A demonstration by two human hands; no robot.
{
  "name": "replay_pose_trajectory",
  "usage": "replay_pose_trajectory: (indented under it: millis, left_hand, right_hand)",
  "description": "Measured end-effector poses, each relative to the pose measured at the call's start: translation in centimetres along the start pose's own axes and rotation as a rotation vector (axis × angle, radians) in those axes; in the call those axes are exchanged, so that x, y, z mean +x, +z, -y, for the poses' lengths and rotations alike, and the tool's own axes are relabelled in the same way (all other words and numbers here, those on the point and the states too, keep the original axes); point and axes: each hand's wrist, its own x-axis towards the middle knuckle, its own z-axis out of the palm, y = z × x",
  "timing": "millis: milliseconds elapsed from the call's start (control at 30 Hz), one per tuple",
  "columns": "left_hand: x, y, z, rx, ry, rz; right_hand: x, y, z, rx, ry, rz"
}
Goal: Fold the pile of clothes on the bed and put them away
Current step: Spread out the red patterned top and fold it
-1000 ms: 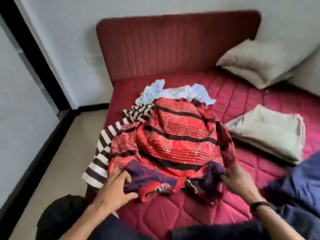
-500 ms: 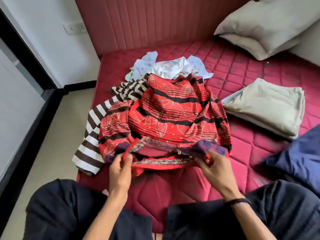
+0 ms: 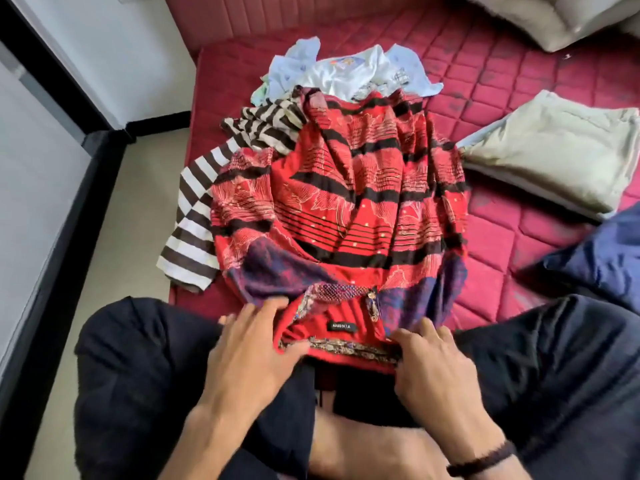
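Note:
A red garment with black stripes and purple shoulders [image 3: 349, 202] lies spread on top of the pile on the red mattress [image 3: 502, 258]. Its neckline with a black label faces me. My left hand [image 3: 254, 344] rests on the left side of the collar, fingers spread and pressing the cloth. My right hand [image 3: 427, 365] grips the right side of the collar's trimmed edge. Under the red garment lie a brown-and-white striped shirt [image 3: 194, 237] and pale blue and white clothes [image 3: 346, 72].
A folded beige cloth [image 3: 554, 150] lies to the right on the mattress, a dark blue cloth [image 3: 602, 258] nearer me. A grey pillow [image 3: 554, 19] sits at the head. The bed's left edge drops to the beige floor [image 3: 114, 254]. My dark-trousered knees frame the garment.
The camera has tilted down and closer. Both hands pulled the collar toward me and laid it flat; the left hand went from pinching the cloth to pressing on it.

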Motion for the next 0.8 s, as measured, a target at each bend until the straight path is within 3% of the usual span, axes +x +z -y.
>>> replay_pose_trajectory:
  millis: [67, 133, 267, 433, 533, 667, 800]
  left_hand:
    - [2.4, 0.1, -1.2, -0.138, 0.168, -0.150]
    - [5.5, 1.3, -2.8, -0.145, 0.357, -0.201]
    - [10.1, 5.6, -4.3, -0.103, 0.491, -0.027]
    - [10.6, 8.7, -4.8, -0.178, 0.303, 0.005]
    - [11.0, 9.0, -4.5, -0.278, 0.187, 0.022]
    - [11.2, 8.6, -4.6, -0.337, 0.098, 0.190]
    - [11.5, 9.3, -5.3, -0.504, -0.038, 0.278]
  right_hand:
    - [0.6, -0.1, -0.1, -0.008, -0.012, -0.134]
    - [2.0, -0.9, 0.3, 0.072, -0.095, -0.191]
    - [7.4, -1.1, 1.4, 0.432, -0.048, -0.188]
    - [10.6, 1.9, 0.7, 0.336, 0.068, -0.056]
    - [10.5, 2.6, 0.9, 0.310, 0.093, -0.087]
    - [10.2, 2.4, 1.5, 0.184, 0.063, -0.182]
    - [10.4, 3.1, 1.4, 0.231, -0.027, -0.145]
